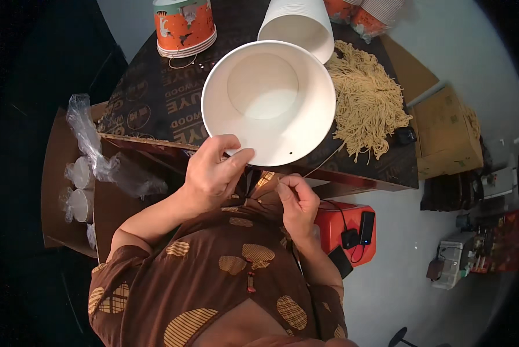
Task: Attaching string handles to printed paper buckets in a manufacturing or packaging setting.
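A large white paper bucket (308, 110) is tipped so its open mouth faces me at the table's near edge. My left hand (212, 172) is closed on its near rim, thumb and fingers on either side of the wall. One small dark hole shows in the wall near the rim, right of those fingers. Just below the bucket, my right hand (299, 207) pinches the end of a thin tan cord (324, 162). The cord runs up toward a heap of cut tan cords (368, 98) on the table.
Nested white buckets (297, 26) lie behind the held one. Orange printed buckets (184, 32) stand upside down at the far left of the dark plywood table (146, 110). Cardboard boxes (447, 133) flank the table. A red stool (335, 222) carries a power bank and cable.
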A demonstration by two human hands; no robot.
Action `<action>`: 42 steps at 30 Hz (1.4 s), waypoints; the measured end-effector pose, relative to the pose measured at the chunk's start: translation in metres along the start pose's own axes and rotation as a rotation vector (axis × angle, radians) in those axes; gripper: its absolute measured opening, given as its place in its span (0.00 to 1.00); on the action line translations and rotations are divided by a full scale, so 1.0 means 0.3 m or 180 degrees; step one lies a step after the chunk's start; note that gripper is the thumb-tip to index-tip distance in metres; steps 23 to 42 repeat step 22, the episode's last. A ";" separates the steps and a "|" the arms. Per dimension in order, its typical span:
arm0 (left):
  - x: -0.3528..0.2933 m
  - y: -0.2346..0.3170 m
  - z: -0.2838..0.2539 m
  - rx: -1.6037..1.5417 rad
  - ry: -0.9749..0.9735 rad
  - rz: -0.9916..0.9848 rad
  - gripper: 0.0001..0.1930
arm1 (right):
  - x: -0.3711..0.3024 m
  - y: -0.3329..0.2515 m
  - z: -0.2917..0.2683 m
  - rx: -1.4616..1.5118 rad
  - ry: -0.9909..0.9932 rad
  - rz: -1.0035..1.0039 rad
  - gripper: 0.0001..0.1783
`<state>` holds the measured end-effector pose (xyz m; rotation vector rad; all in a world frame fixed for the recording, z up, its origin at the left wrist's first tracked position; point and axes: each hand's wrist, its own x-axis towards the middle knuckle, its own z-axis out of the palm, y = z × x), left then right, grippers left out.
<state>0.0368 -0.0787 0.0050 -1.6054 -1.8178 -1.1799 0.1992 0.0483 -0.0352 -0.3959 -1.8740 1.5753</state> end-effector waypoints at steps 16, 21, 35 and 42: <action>-0.155 -0.038 0.072 -0.3141 0.0524 -0.1990 0.11 | 0.083 -0.158 0.061 -0.0555 0.0023 -0.0412 0.02; -0.168 -0.039 0.074 -0.3023 0.0474 -0.1815 0.11 | 0.079 -0.170 0.079 -0.0759 0.0037 -0.0733 0.03; -0.169 -0.038 0.073 -0.2919 0.0415 -0.1820 0.12 | 0.077 -0.172 0.080 -0.0768 0.0046 -0.0733 0.03; -0.169 -0.038 0.073 -0.2919 0.0415 -0.1820 0.12 | 0.077 -0.172 0.080 -0.0768 0.0046 -0.0733 0.03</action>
